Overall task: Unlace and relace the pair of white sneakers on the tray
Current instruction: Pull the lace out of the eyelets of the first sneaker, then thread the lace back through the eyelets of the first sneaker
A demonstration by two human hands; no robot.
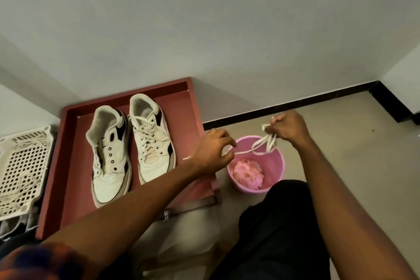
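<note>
Two white sneakers with black side patches lie on a red tray point(70, 166). The left sneaker point(109, 157) has bare eyelets and no lace. The right sneaker point(151, 138) is laced. A loose white lace point(259, 146) stretches between my hands above a pink bucket. My left hand point(213, 151) pinches one end of it at the tray's right edge. My right hand point(288, 126) grips the bunched loops of the other end, above the bucket's far rim.
The pink bucket point(277, 161) stands on the floor right of the tray, with a pink crumpled thing inside. A white perforated basket point(22, 166) with more laces sits left of the tray. A wall with black skirting runs behind. My dark-trousered knee is at lower right.
</note>
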